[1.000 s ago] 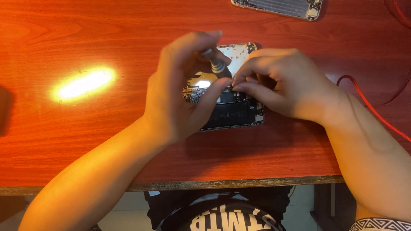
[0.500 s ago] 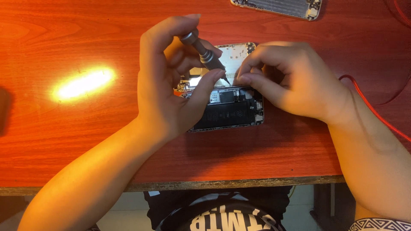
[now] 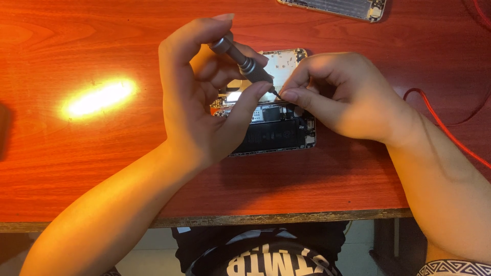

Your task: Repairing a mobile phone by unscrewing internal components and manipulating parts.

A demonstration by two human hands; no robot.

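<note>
An opened phone (image 3: 279,134) lies on the red-brown wooden table (image 3: 102,46), its black battery and circuit parts exposed. My left hand (image 3: 204,97) holds a small grey precision screwdriver (image 3: 243,60) tilted, its tip pointing down-right over the phone's upper half. My right hand (image 3: 337,97) has its fingers pinched together right at the screwdriver's tip; whether a tiny part sits between them cannot be seen. Both hands cover the phone's top portion.
Another opened phone shell (image 3: 337,7) lies at the table's far edge. A red cable (image 3: 440,122) curves along the right side. A bright light patch (image 3: 97,97) glares on the left. The table's front edge (image 3: 255,219) runs close to my body.
My left hand has lifted and tilted the screwdriver higher, so its handle now sticks up between the fingers. My right hand's fingertips stay pinched at the tip.
</note>
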